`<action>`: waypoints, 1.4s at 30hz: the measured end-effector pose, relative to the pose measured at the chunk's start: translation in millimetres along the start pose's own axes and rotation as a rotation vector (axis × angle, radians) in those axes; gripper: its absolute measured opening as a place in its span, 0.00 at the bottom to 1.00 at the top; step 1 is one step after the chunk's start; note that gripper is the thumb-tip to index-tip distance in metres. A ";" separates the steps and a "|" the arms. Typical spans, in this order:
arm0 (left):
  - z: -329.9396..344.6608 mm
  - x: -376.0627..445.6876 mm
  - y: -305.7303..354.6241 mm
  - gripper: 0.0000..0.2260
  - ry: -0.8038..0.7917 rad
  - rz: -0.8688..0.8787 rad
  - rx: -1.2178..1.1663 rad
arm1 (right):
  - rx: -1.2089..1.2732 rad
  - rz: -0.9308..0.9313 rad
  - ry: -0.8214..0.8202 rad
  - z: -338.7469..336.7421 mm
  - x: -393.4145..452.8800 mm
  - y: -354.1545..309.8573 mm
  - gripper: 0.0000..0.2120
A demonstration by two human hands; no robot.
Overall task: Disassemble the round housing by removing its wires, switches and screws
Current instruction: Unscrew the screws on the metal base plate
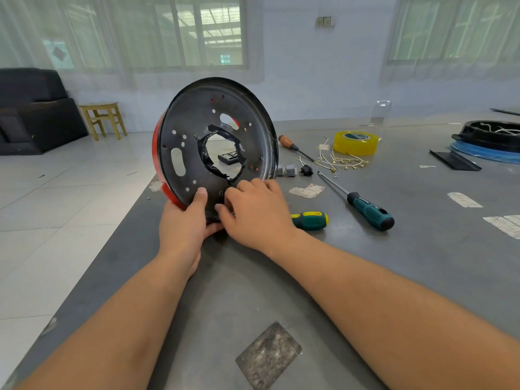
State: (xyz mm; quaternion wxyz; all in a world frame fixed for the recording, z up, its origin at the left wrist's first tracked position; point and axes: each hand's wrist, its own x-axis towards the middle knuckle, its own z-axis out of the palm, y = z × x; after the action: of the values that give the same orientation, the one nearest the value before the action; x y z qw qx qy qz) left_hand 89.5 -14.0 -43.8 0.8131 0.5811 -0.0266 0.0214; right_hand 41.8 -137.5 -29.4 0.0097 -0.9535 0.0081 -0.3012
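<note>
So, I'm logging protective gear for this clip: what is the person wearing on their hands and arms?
Nothing. The left hand and right hand are bare, without gloves, rings or a watch, and both forearms are uncovered with no sleeves in view.

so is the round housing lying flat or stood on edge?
On edge: the round black-and-red metal housing stands near-vertical on the grey table, left hand gripping its lower rim.

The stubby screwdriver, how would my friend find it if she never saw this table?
Start at the round housing standing on edge on the grey table. Right of the right hand holding its bottom lies the stubby screwdriver. Its fat green-and-yellow handle sets it apart; the long teal screwdriver and orange-handled screwdriver lie farther off.
</note>
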 end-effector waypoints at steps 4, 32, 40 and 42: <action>-0.2 1.8 -1.9 0.08 0.008 0.003 0.028 | 0.090 0.073 -0.051 9.2 5.6 -4.8 0.17; 0.3 3.0 -3.5 0.02 -0.001 0.007 0.049 | 0.233 0.114 -0.153 4.5 12.4 6.4 0.13; 0.2 2.7 -3.2 0.01 -0.002 0.019 0.074 | 0.209 0.072 -0.135 6.1 11.3 0.7 0.09; 0.3 2.9 -3.4 0.02 -0.007 0.024 0.079 | 0.232 0.057 -0.126 5.3 12.1 1.0 0.05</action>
State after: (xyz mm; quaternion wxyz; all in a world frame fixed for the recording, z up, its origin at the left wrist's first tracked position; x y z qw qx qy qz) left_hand 92.7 -15.3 -46.7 0.7891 0.6125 -0.0355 0.0300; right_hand 54.7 -138.6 -26.8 0.1288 -0.9624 -0.0001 -0.2393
